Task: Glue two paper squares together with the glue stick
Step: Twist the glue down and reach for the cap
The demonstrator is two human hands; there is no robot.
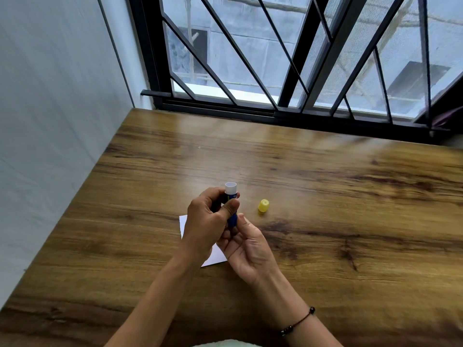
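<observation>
Holding the uncapped glue stick in both grips, hands hide white paper (yellow cap beside).

A dark-grained wooden tabletop runs up to the window. A small yellow plastic cap lies on it. Well left of the cap lies white paper, mostly hidden.

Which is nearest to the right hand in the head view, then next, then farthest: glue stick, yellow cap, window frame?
1. Glue stick: the right hand touches its lower end, and the left hand grips its body.
2. Yellow cap: on the table, up and to the right.
3. Window frame: beyond the table's far edge.
</observation>
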